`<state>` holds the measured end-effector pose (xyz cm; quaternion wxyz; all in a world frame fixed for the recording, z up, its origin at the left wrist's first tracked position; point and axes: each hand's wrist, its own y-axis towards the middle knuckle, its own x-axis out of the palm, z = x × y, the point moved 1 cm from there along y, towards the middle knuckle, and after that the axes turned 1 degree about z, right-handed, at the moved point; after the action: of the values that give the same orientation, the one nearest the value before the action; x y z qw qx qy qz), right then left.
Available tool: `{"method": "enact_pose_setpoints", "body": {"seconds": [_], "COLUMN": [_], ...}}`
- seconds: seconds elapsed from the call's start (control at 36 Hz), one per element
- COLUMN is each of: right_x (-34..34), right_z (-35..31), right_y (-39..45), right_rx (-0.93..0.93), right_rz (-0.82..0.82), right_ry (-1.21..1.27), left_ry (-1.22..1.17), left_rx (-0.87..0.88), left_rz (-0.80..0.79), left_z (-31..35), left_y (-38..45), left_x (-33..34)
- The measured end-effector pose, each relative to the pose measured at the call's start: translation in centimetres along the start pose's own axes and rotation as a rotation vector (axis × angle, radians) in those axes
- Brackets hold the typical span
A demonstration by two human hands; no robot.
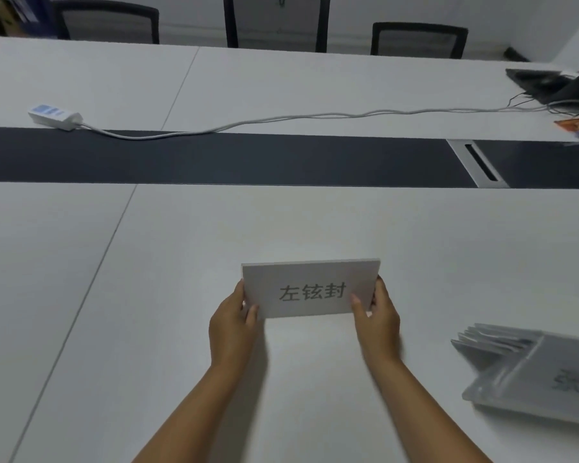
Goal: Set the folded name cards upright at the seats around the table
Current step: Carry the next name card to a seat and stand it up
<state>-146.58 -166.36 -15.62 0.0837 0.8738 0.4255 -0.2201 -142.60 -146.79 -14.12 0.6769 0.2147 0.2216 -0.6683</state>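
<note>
A white folded name card (310, 289) with three printed characters stands on the white table (181, 262) in front of me, its printed face towards me. My left hand (234, 324) pinches its left edge, thumb on the front face. My right hand (376, 317) pinches its right edge the same way. A pile of several more folded name cards (528, 369) lies flat at the right.
A dark strip (214, 160) with a cable hatch (478, 163) runs across the table's middle. A white power strip (55, 115) and its cord (281, 119) lie beyond it. A laptop (549, 83) sits at far right. Three chairs, such as one (418, 40), stand on the far side.
</note>
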Motion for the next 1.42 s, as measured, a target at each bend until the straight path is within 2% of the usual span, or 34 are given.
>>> {"method": "enact_pose_setpoints", "body": {"seconds": [0.14, 0.86, 1.28, 1.42], "right_x": [-0.6, -0.2, -0.3, -0.6], "right_z": [0.3, 1.9, 2.1, 1.5], "right_y": [0.4, -0.3, -0.4, -0.8], "right_rx": [-0.003, -0.058, -0.087, -0.016], "right_rz": [0.022, 0.154, 0.138, 0.1], "right_ry": [-0.026, -0.104, -0.134, -0.085], "left_ry": [0.022, 0.061, 0.091, 0.028], "left_rx": [-0.049, 0.036, 0.052, -0.031], "left_rz": [0.002, 0.016, 0.027, -0.008], "left_z": [-0.3, -1.3, -1.5, -1.5], "left_y": [0.0, -1.0, -0.7, -1.1], "left_x": [0.5, 0.8, 1.0, 0.8]}}
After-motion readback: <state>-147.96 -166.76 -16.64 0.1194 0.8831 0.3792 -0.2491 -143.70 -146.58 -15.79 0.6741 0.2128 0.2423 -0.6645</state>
